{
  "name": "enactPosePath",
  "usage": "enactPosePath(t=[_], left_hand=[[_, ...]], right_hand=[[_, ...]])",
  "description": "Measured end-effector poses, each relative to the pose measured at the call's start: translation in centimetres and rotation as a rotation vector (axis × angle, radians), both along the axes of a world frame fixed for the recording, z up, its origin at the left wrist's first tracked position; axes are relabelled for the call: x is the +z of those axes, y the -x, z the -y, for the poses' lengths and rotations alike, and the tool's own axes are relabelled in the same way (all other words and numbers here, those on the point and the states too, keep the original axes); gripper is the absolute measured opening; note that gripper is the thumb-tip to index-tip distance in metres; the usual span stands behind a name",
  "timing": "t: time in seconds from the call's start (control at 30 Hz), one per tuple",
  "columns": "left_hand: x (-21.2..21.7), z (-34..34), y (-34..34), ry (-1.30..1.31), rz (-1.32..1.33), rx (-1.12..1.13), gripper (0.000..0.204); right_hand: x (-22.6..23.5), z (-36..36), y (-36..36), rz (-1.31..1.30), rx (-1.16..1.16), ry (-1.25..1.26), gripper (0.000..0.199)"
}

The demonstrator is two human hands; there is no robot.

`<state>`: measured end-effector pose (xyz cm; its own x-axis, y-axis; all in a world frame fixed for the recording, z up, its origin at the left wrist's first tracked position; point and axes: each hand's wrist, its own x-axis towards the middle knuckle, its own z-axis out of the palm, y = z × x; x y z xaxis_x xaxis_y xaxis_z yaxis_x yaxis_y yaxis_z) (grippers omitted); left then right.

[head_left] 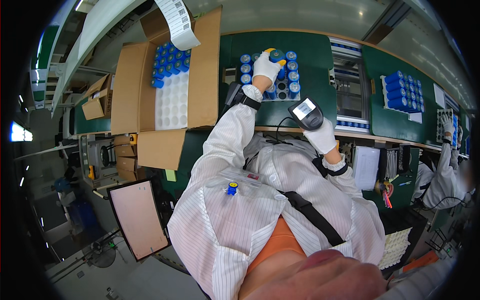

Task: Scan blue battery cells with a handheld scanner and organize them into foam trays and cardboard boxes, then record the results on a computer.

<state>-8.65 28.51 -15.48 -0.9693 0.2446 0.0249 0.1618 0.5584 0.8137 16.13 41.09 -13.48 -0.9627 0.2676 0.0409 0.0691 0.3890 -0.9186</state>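
Note:
My left hand (266,69), in a white glove with yellow fingertips, grips the top of a blue cylindrical battery cell (276,56). Around it, several similar cells (292,66) stand upright in a pale tray with round holes (283,99) on the green table. Some holes near the tray's front hold nothing. In my right hand (321,136), also gloved, is a dark handheld scanner (307,114) with a lit screen, just right of the tray's near edge. The fingers on its handle are partly hidden.
Left of the tray stands an open cardboard box (205,75) with several blue cells (170,59) in a white insert (171,102). A label strip (178,22) hangs over it. Rightward lie a metal conveyor (351,85) and more cells (404,92). A co-worker's gloved hand (446,125) is at far right.

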Motion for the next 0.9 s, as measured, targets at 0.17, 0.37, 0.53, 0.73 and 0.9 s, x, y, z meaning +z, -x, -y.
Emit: enactPosePath(t=[0.17, 0.37, 0.53, 0.73, 0.9], left_hand=[[-3.5, -0.1, 0.0, 0.143, -0.36, -0.117, 0.045], [-4.0, -1.0, -1.8, 0.541, -0.466, 0.013, 0.026], [-4.0, -1.4, -1.0, 0.651, -0.399, 0.062, 0.03], [-2.8, -1.7, -1.0, 0.713, -0.28, 0.041, 0.035], [-1.9, -1.4, -1.8, 0.702, -0.27, 0.058, 0.036]], right_hand=[[0.3, 0.5, 0.0, -0.012, -0.01, -0.027, 0.023], [-0.7, 0.3, 0.0, -0.024, -0.026, 0.0, 0.023], [-0.6, 0.5, -0.1, -0.011, -0.02, -0.007, 0.024], [-0.7, 0.9, 0.1, -0.003, -0.029, -0.031, 0.024], [-1.8, 1.0, 0.2, -0.005, -0.012, 0.025, 0.023]])
